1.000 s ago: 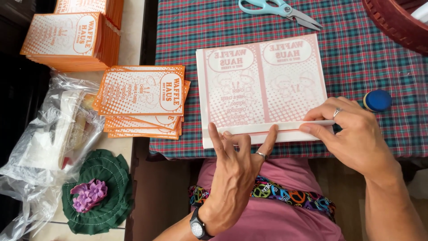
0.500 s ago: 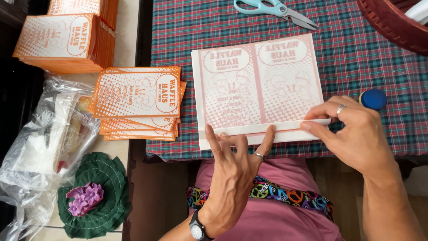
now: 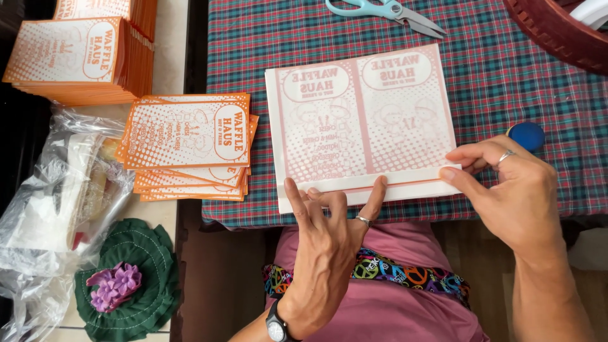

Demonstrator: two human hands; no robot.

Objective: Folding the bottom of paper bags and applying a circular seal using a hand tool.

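Note:
A white paper sheet (image 3: 361,120) with faint pink printing lies flat on the plaid tablecloth (image 3: 494,76), its near strip folded up. My left hand (image 3: 323,240) spreads its fingers and presses down on the folded strip at the sheet's near left. My right hand (image 3: 513,190) pinches the fold at the sheet's right end between thumb and fingers. A ring shows on each hand and a watch on the left wrist.
Orange printed paper bags lie in a loose pile (image 3: 187,142) at the table's left edge and in a taller stack (image 3: 79,57) beyond. Scissors (image 3: 383,12), a blue cap (image 3: 525,134), a dark red basket (image 3: 557,31), clear plastic wrapping (image 3: 50,202), a green fabric piece with purple flower (image 3: 123,282).
The camera view has shifted slightly. Both hands stay on the folded strip, the left fingers sliding a little along the crease.

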